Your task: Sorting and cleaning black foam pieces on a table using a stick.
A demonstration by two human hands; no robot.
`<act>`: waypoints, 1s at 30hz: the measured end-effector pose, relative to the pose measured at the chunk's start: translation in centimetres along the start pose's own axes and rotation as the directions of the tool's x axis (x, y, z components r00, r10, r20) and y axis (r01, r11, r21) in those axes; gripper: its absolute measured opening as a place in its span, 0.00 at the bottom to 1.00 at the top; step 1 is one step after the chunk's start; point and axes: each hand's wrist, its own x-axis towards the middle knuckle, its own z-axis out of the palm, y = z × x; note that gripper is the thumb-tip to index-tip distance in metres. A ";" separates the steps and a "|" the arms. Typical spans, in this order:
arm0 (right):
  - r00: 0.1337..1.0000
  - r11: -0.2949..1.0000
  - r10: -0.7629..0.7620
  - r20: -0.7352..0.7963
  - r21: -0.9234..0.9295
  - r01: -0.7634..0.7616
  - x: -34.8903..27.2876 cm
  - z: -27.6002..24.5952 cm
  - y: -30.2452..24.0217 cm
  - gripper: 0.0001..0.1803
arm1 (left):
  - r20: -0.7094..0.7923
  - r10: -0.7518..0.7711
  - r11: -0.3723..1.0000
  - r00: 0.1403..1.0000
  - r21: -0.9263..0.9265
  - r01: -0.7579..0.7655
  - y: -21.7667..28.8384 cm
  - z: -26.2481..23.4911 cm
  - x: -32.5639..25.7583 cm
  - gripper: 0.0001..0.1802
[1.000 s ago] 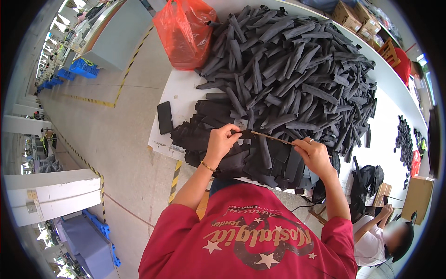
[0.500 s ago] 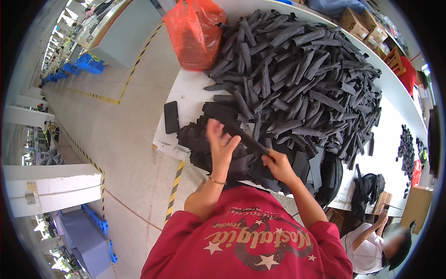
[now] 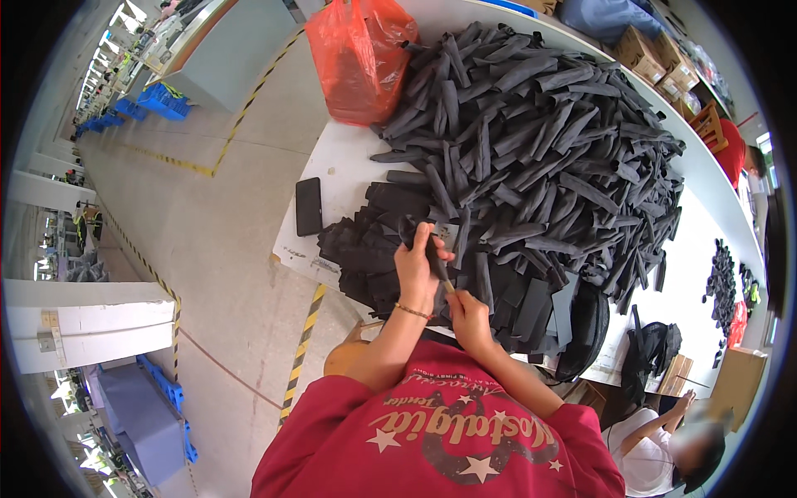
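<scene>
The head view showed both your hands close together above the near side of the table (image 3: 332, 166), and between them a dark cloth piece (image 3: 436, 266) and a thin stick (image 3: 449, 286). Your left hand (image 3: 421, 267) was curled round the cloth piece, thumb and fingers closed on it, probably so that the limp material could not twist or slide. Your right hand (image 3: 469, 317) pinched the stick near its near end, which likely gave you the best control over its angle; the stick slanted away from you, to the left, towards your left palm. Whether it ran inside the cloth or only lay against it could not be told, as your fingers hid that part. You held the pair clear of the tabletop, it seemed, to give both wrists room. Just beyond and to the left of your left hand, the flat dark pieces (image 3: 374, 224) lay overlapping by the near left edge, a spot that put them within a short reach. The heap of dark rolled pieces (image 3: 548, 141) filled the far side and middle of the table, presumably banked there so that the near strip stayed workable. Your phone (image 3: 308, 207) lay at the left edge, apart from the flat pieces, perhaps to save it from being buried. At the far left corner, the red plastic bag (image 3: 361, 70) stood against the heap, where it obstructed neither arm.
</scene>
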 end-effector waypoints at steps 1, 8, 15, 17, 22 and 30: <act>1.000 1.000 0.004 -0.004 -0.001 -0.004 -0.7 -0.5 0.4 0.06 | -0.031 -0.003 1.000 1.000 0.031 0.004 0.2 0.0 0.8 0.13; 0.975 0.995 -0.075 0.210 -0.051 0.088 -8.1 -7.3 1.9 0.07 | -0.120 0.090 0.993 0.989 0.087 -0.080 3.9 -1.1 4.4 0.15; 0.990 0.992 -0.128 -0.055 -0.011 0.127 0.4 -5.6 -2.7 0.27 | -0.066 0.057 0.985 0.996 -0.160 -0.067 0.7 -0.4 5.4 0.17; 0.870 0.905 -0.424 -0.251 -0.083 0.417 4.3 -3.1 -1.7 0.15 | -0.024 -0.119 0.966 0.993 -0.233 0.110 -3.0 -0.4 3.8 0.16; 0.991 0.993 -0.062 -0.118 0.095 0.073 5.1 -4.8 0.3 0.05 | -0.095 -0.209 0.977 0.973 0.020 0.212 -2.7 -0.1 1.0 0.14; 0.961 0.990 -0.141 -0.238 -0.058 0.131 8.2 -7.5 -1.9 0.09 | 0.503 -0.518 0.646 0.691 0.760 -0.070 -2.0 -1.4 -1.8 0.16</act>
